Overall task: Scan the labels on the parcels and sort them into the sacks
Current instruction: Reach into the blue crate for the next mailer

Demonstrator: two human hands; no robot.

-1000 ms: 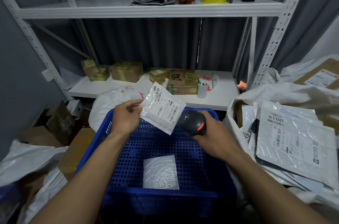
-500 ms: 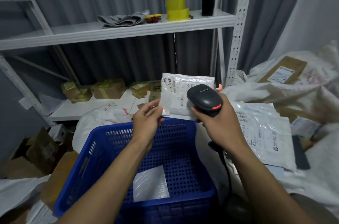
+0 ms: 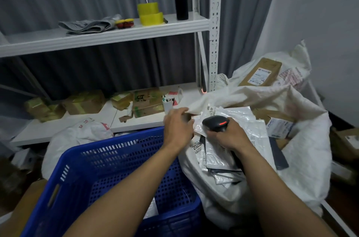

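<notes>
White parcel (image 3: 208,112) lies on the pile in the sack (image 3: 303,139), 3 o'clock of the blue crate (image 3: 101,168), long axis roughly 8-to-2 o'clock. Left hand (image 3: 177,130) sits at its 9 o'clock edge, grip unclear; right hand (image 3: 228,136) clasps the scanner (image 3: 213,123), nose toward 9 o'clock

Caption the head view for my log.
Right hand grips the black scanner over the open white sack while the left hand touches a labelled parcel beside the blue basket.

A crate (image 3: 81,161) is set in front — a sack (image 3: 307,155) of parcels (image 3: 258,132) is placed just to its right. Behind both a rack (image 3: 213,29) is stood, with boxes (image 3: 83,101) on its lower shelf — tape rolls (image 3: 150,13) on the upper.
</notes>
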